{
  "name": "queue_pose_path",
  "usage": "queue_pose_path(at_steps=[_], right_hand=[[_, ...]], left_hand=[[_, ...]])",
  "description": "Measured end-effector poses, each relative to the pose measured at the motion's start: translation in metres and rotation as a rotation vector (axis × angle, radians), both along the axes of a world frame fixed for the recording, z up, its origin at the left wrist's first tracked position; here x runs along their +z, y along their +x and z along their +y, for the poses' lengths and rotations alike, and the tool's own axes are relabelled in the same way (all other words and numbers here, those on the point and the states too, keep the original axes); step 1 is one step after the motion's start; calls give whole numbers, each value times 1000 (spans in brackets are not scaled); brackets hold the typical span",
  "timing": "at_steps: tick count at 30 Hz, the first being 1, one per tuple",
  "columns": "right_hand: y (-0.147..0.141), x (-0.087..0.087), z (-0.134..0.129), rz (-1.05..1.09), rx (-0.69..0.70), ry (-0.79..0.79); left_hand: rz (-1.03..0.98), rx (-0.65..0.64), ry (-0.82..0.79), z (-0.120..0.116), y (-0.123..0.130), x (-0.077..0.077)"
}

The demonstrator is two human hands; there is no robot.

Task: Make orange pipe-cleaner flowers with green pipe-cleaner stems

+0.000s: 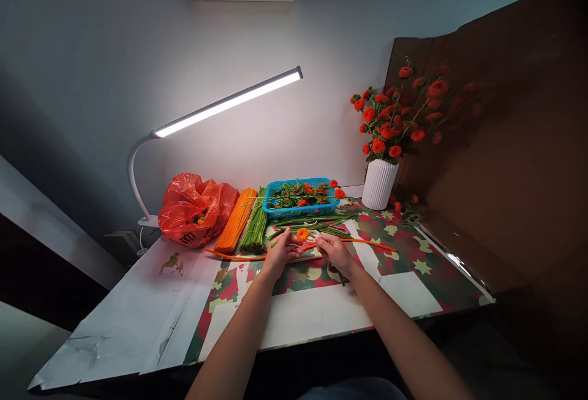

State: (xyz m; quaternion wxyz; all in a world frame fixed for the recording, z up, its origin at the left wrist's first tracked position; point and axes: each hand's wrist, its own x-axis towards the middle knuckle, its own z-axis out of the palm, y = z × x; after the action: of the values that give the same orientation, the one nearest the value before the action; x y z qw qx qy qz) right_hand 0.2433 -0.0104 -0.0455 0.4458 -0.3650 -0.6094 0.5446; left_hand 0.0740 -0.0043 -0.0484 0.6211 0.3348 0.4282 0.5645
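Note:
An orange fuzzy flower is between my two hands over the patterned table cover. My left hand is at its left, thumb and index finger pinched on something green. To the flower's right, my right hand is closed in a pinch; what its fingertips hold is too small to name. A green stem hangs below my right hand. Long orange strips lie on either side of my hands. Behind them, green stems lie in front of the blue basket.
Orange strips and green strips lie bundled left of the basket, beside a red plastic bag. A white vase with red flowers stands at the back right. A lit lamp reaches over the table.

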Motion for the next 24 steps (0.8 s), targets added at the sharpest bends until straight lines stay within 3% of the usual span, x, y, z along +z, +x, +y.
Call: queue_pose_path(at_steps=[5, 11, 21, 24], right_hand=[[-2, 0, -1, 7, 107, -138], [-5, -4, 1, 70, 63, -117], [-4, -6, 1, 107, 114, -141], [-3, -6, 2, 133, 129, -152]], left_hand=[[-17, -2, 108, -2, 1, -1], [81, -68, 207, -5, 4, -2], [164, -219, 316, -14, 6, 2], [269, -262, 332, -14, 5, 3]])
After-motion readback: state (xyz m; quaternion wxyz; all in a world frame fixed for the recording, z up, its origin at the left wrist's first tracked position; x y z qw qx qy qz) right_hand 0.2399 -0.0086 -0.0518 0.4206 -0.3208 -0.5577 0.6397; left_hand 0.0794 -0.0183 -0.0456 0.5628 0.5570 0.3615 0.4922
